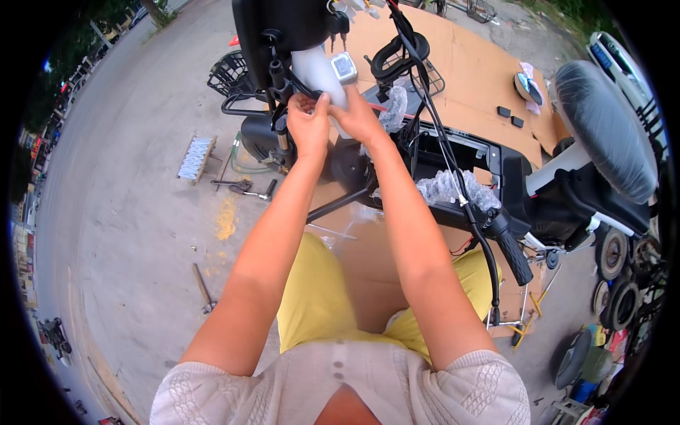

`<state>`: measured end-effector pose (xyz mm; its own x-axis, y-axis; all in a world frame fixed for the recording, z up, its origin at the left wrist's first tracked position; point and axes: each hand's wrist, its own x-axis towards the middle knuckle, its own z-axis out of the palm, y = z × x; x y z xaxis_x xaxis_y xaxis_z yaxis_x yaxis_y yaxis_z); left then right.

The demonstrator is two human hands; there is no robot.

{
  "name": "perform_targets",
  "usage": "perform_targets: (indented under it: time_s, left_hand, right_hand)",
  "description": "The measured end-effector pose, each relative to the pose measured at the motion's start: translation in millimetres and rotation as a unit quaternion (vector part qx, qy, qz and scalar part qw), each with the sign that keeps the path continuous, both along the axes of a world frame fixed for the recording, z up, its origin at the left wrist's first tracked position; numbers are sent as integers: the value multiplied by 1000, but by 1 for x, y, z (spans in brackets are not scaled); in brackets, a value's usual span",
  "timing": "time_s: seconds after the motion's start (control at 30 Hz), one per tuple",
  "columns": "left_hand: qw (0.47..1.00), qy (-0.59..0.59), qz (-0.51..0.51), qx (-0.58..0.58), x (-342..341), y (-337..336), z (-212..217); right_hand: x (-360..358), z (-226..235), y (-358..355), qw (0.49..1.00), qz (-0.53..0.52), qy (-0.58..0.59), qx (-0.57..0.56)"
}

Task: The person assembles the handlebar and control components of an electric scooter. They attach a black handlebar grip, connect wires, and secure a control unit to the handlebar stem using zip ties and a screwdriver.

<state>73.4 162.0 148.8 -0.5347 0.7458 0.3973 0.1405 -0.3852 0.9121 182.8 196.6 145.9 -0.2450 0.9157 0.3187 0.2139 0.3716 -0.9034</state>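
Note:
Both my hands are at the front of a partly assembled electric scooter, by its smooth white front piece (318, 71). My left hand (309, 126) is closed, its fingertips pinched at a thin black cable (303, 88) that curves along the white piece. My right hand (359, 119) is closed around the lower right side of the same piece; its fingers are partly hidden behind it. A small square part with a clear face (343, 66) sits just beyond my right hand. Above my left hand is a large black panel (265, 25), with keys (343, 41) hanging at its right.
A handlebar grip (511, 251) and loose black cables hang at my right. Bubble wrap (460, 190) lies on the scooter's open body; its seat (605, 131) is film-wrapped. Cardboard (467, 64) covers the ground beyond. Wrenches (244, 187), a hammer (204, 289) and a small stool (196, 159) are at left.

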Motion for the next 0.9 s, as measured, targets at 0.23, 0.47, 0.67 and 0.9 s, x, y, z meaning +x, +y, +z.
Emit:
perform_targets:
  time_s: [0.23,0.47,0.67,0.9]
  left_hand:
    - [1000,-28,-8,-10,1,2,0]
    - [998,-58,-34,-9,-1,-3,5]
    - [996,-82,-46,3,3,-5,7]
    - [995,-74,-65,-5,0,-8,10]
  right_hand:
    - [-11,-11,-4,992,-53,34,106]
    - [-18,-13,-13,988,-99,52,105]
    - [-24,-19,-7,982,-119,63,134]
    - [-27,-21,-6,970,-161,40,175]
